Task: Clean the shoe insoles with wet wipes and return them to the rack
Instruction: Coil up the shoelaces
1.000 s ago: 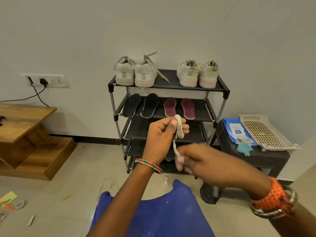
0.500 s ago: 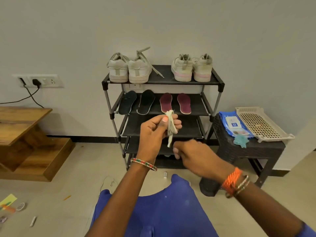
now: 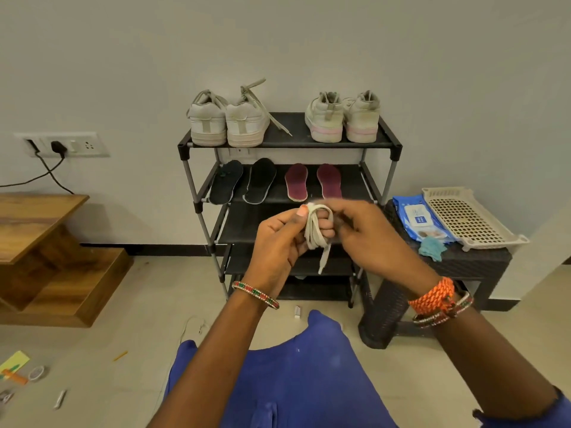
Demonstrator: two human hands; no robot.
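In front of the shoe rack (image 3: 396, 148), both hands are raised at mid-height with a pale shoelace (image 3: 315, 230) between them. The left hand (image 3: 279, 242) has the lace wound in loops around its curled fingers, the thumb pressing the coil at the top; one loose end hangs down below. The right hand (image 3: 367, 234) meets the coil from the right, its fingers bent toward the lace; motion blur hides whether they pinch it.

On the rack's second shelf lie four insoles: a black pair (image 3: 242, 182) to the left and a maroon pair (image 3: 312, 182) to the right, flat and side by side. The top shelf carries two pairs of pale sneakers (image 3: 227, 120).

Beside the rack, to the right, stands a dark stool (image 3: 482, 261) bearing a blue pack of wet wipes (image 3: 417, 216), a perforated tray (image 3: 463, 216) touching it, and a crumpled teal wipe (image 3: 432, 247) near the front edge.
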